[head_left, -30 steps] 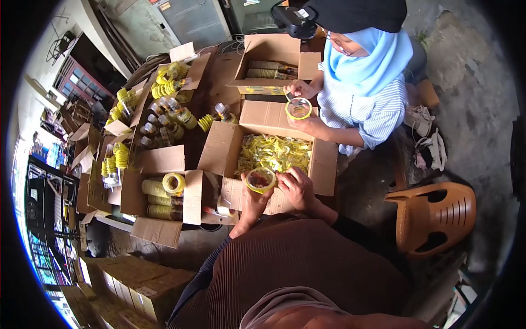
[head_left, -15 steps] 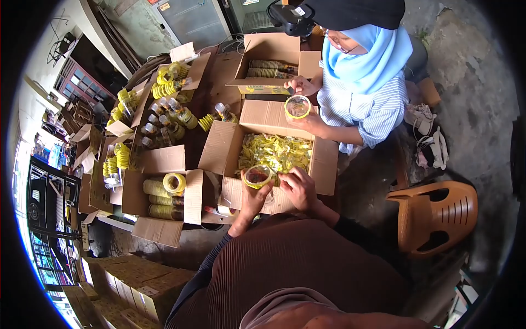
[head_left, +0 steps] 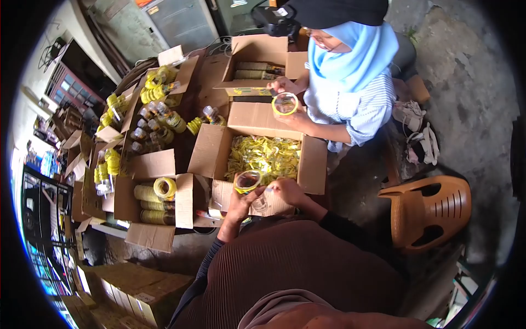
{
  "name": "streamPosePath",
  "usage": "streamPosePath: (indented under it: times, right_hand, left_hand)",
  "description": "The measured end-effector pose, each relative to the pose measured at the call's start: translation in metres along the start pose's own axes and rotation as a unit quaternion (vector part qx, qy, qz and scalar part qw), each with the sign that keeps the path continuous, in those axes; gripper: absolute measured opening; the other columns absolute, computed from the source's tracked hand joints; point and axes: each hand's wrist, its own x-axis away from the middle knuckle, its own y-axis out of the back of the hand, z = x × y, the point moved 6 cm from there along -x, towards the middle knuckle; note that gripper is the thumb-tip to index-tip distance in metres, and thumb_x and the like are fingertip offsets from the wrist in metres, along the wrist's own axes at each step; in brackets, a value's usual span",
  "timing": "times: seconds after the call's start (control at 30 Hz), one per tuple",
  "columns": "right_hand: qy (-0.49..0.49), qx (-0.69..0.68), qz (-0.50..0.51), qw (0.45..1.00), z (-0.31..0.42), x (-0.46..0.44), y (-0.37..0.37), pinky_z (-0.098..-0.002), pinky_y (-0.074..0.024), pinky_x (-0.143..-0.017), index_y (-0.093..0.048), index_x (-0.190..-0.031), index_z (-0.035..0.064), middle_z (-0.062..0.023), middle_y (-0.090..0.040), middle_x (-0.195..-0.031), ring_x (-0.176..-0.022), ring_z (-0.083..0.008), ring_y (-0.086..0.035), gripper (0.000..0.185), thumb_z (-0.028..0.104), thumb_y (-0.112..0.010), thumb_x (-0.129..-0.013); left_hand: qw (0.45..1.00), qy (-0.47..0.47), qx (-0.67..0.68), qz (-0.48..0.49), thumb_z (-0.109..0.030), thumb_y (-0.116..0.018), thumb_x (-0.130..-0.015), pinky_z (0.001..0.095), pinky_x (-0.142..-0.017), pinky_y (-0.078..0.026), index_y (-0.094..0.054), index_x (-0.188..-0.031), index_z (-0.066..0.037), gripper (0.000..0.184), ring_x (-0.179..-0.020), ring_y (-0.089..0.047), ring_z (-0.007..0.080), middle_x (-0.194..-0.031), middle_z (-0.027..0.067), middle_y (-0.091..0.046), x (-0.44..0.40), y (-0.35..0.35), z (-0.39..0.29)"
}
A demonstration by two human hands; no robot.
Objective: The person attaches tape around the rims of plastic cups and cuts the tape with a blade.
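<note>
My left hand is wrapped around a clear plastic cup with a yellow rim, tilted so its open mouth faces up toward me. My right hand is just to the right of the cup, its fingers pinched together; a small pale bit shows at the fingertips, too small to name. Under the hands another clear cup shows against a cardboard flap. Just beyond, an open cardboard box holds a heap of small yellow packets.
Across from me a person holds a similar yellow-rimmed cup. Left stand a box with stacked yellow-rimmed cups and several more cup stacks. A brown plastic chair is at right; closed cartons sit lower left.
My right hand has come away from the cup's rim, its fingers now pinched beside it. My left hand still holds the cup. The whole view has shifted slightly.
</note>
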Motion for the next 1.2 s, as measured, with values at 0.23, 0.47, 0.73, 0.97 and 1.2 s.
streamPosePath:
  times: [0.23, 0.47, 0.73, 0.97, 1.2]
  right_hand:
    - [-0.009, 0.040, 0.086, 0.995, -0.025, 0.004, -0.035, -0.0446, -0.0481, -0.064, -0.052, -0.092, 0.0065, -0.0131, -0.063, -0.080, -0.075, -0.0343, -0.063, 0.028, 0.014, -0.070, -0.073]
    - [-0.002, 0.080, 0.002, 0.997, 0.002, 0.000, 0.008, -0.0427, -0.0485, -0.073, -0.061, -0.090, 0.0042, -0.0136, -0.060, -0.087, -0.085, -0.0306, -0.061, 0.024, 0.018, -0.072, -0.073]
    - [0.044, -0.088, -0.103, 0.990, 0.037, -0.007, 0.058, -0.0343, -0.0484, -0.064, -0.058, -0.091, -0.0002, -0.0119, -0.058, -0.081, -0.074, -0.0247, -0.060, 0.013, 0.005, -0.066, -0.082]
    - [0.014, -0.144, -0.087, 0.986, 0.041, -0.012, 0.054, -0.0346, -0.0480, -0.066, -0.058, -0.094, 0.0002, -0.0121, -0.058, -0.082, -0.074, -0.0256, -0.059, 0.020, 0.005, -0.069, -0.078]
    - [0.029, 0.133, 0.066, 0.989, -0.001, -0.005, -0.013, -0.0425, -0.0419, -0.089, -0.059, -0.104, 0.0074, -0.0122, -0.056, -0.105, -0.103, -0.0310, -0.053, 0.046, 0.024, -0.080, -0.066]
  left_hand:
    - [0.999, -0.001, 0.004, -0.033, -0.006, -0.079, -0.075, 0.0289, -0.087, -0.046, -0.048, -0.113, -0.005, 0.049, -0.098, -0.056, 0.0153, -0.105, 0.0054, -0.057, 0.002, 0.001, -0.010]
    - [0.979, -0.113, -0.170, -0.006, -0.001, -0.079, -0.070, 0.0326, -0.093, -0.047, -0.049, -0.118, 0.001, 0.057, -0.108, -0.058, 0.0201, -0.115, 0.0128, -0.060, -0.007, 0.011, -0.029]
    - [0.936, -0.202, -0.288, 0.018, -0.005, -0.079, -0.066, 0.0375, -0.095, -0.044, -0.057, -0.115, 0.001, 0.055, -0.110, -0.055, 0.0331, -0.116, 0.0169, -0.056, -0.005, 0.007, -0.047]
    - [0.945, -0.179, -0.273, 0.014, -0.004, -0.078, -0.066, 0.0377, -0.095, -0.044, -0.056, -0.117, 0.002, 0.056, -0.110, -0.055, 0.0309, -0.116, 0.0164, -0.056, -0.009, 0.016, -0.033]
    - [0.966, -0.144, -0.213, -0.021, -0.005, -0.078, -0.071, 0.0308, -0.090, -0.045, -0.054, -0.117, 0.001, 0.052, -0.104, -0.058, 0.0198, -0.110, 0.0103, -0.059, -0.011, 0.032, -0.032]
